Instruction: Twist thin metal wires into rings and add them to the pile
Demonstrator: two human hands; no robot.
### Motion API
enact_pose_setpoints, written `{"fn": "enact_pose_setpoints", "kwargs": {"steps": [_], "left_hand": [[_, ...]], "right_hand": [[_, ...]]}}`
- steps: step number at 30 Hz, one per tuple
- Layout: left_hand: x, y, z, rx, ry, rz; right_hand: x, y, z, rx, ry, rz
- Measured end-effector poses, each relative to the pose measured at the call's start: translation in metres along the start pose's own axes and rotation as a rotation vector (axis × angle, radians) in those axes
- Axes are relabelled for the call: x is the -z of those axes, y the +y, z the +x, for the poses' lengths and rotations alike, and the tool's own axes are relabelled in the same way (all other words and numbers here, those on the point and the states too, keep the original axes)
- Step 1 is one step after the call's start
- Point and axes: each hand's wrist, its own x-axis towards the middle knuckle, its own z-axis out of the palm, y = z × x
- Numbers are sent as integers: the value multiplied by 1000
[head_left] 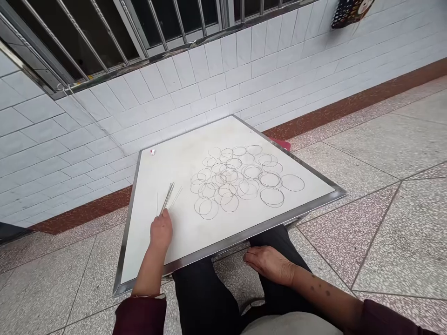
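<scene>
My left hand (pixel 161 229) is over the left part of the white table, its fingers closed on the lower ends of a small bundle of thin straight wires (pixel 168 197). A few of these wires fan apart from the bundle. My right hand (pixel 268 263) lies on my thigh below the table edge, fingers loosely extended, with nothing visible in it. Many thin wire rings (pixel 230 177) lie spread and overlapping on the middle and right of the tabletop. Another ring (pixel 292 183) sits at the far right of the group.
The white table (pixel 185 149) has a metal rim and stands near a white tiled wall (pixel 139 100). A small red and white object (pixel 152 152) lies near its far left corner. Something red (pixel 282 144) shows beyond the right edge. Above is a barred window (pixel 157 23).
</scene>
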Motion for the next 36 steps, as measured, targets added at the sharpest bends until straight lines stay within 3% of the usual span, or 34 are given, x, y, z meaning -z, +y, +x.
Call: {"fn": "enact_pose_setpoints", "kwargs": {"steps": [3, 7, 16, 22, 25, 27, 30, 33, 36], "left_hand": [[5, 0, 0, -23, -2, 20], [10, 1, 4, -34, -6, 21], [21, 3, 3, 58, 0, -13], [50, 2, -10, 201, 27, -126], [70, 17, -15, 344, 8, -542], [81, 37, -21, 354, -16, -996], [92, 77, -37, 304, -160, -1519], [99, 109, -56, 198, -315, -1673], [101, 126, -71, 156, -422, -1692]], "right_hand": [[2, 1, 1, 146, -92, -83], [3, 3, 2, 167, -97, -103], [5, 4, 2, 113, -70, -59], [11, 0, 3, 14, -182, 160], [17, -15, 18, 51, -242, 356], [24, -34, 38, 6, -261, 584], [39, -64, 70, -114, -99, 920], [53, -82, 89, -196, -20, 1144], [59, -81, 85, -233, -36, 1180]]}}
